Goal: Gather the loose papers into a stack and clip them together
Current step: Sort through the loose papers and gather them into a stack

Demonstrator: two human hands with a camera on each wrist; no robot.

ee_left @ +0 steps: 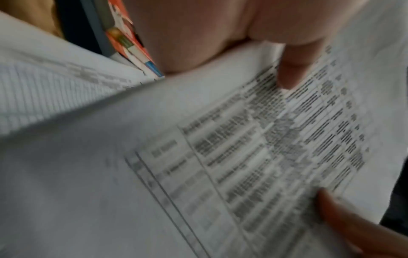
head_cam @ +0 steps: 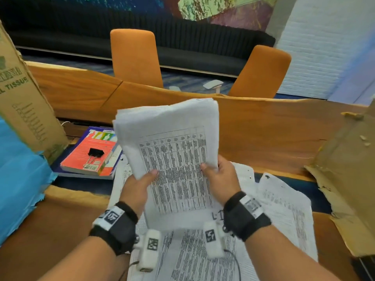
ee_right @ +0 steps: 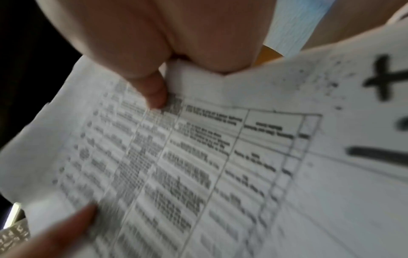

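I hold a stack of printed papers (head_cam: pixel 172 151) upright above the table, tables of text facing me. My left hand (head_cam: pixel 140 183) grips its left edge, thumb on the front. My right hand (head_cam: pixel 219 177) grips the right edge the same way. The left wrist view shows the stack of papers (ee_left: pixel 220 139) up close with my left thumb (ee_left: pixel 291 69) pressed on it. In the right wrist view my right thumb (ee_right: pixel 152 90) pinches the same stack (ee_right: pixel 198 165). A black binder clip (head_cam: pixel 95 154) lies on a red book at the left. More loose sheets (head_cam: pixel 284 209) lie flat on the table below.
The red book (head_cam: pixel 89 155) lies on another book at the left, beside a cardboard tissue box (head_cam: pixel 22 94) and blue paper (head_cam: pixel 18 179). A torn cardboard box (head_cam: pixel 345 169) stands at the right. Two orange chairs (head_cam: pixel 136 55) sit beyond the wooden table (head_cam: pixel 263 130).
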